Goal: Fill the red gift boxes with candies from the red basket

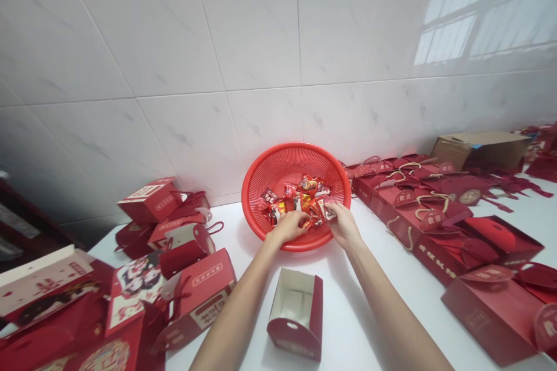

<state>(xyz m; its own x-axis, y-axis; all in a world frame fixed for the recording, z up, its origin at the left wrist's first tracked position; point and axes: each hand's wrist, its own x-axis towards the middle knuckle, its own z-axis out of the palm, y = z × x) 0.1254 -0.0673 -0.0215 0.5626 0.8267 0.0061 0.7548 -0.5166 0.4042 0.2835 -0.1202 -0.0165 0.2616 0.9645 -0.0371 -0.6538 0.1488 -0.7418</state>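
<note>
A red plastic colander basket (256, 177) stands against the wall with a small heap of wrapped candies (301, 202) in red, yellow and white wrappers. Over its front rim reaches my left hand (289, 228), its fingers bent and closed at a red-wrapped candy in the heap. On the basket's right side, my right hand (343, 226) pinches a pink and white wrapped candy (331, 210) between thumb and fingers. Between my forearms, a dark red paper gift box (296, 333) stands open at the top, and its pale inside shows no contents.
Several red gift boxes (200, 295) are piled on the left of the white table (348, 319). Rows of red boxes with rope handles (402, 214) line the right side. A brown cardboard carton (452, 151) sits at the back right, and a tiled wall (265, 116) closes off the back.
</note>
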